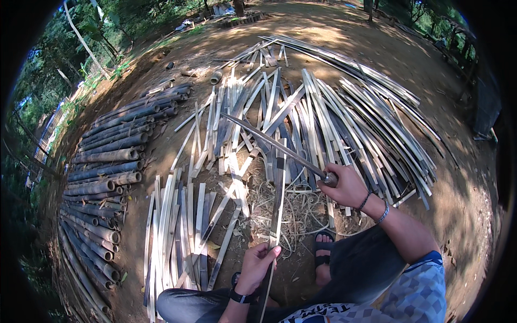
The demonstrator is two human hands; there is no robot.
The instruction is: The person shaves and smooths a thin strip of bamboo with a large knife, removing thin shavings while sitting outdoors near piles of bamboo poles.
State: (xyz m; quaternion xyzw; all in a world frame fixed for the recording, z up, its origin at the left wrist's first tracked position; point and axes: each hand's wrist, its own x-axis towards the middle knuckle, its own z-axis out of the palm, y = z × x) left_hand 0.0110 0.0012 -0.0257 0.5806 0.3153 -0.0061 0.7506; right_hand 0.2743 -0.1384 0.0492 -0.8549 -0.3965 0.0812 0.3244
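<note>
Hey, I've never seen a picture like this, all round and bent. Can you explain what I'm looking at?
Sure. There's no machine here: these are a person's own bare hands. A wide fisheye camera worn on the head looks down at them, which is why the edges curve and the corners go black. The right hand grips the handle of a long-bladed knife. The left hand holds a long, narrow strip, and the blade crosses near its far end. On the bare ground lie round bamboo poles to the left, split strips in piles ahead, and curly shavings between the person and those piles.
</note>
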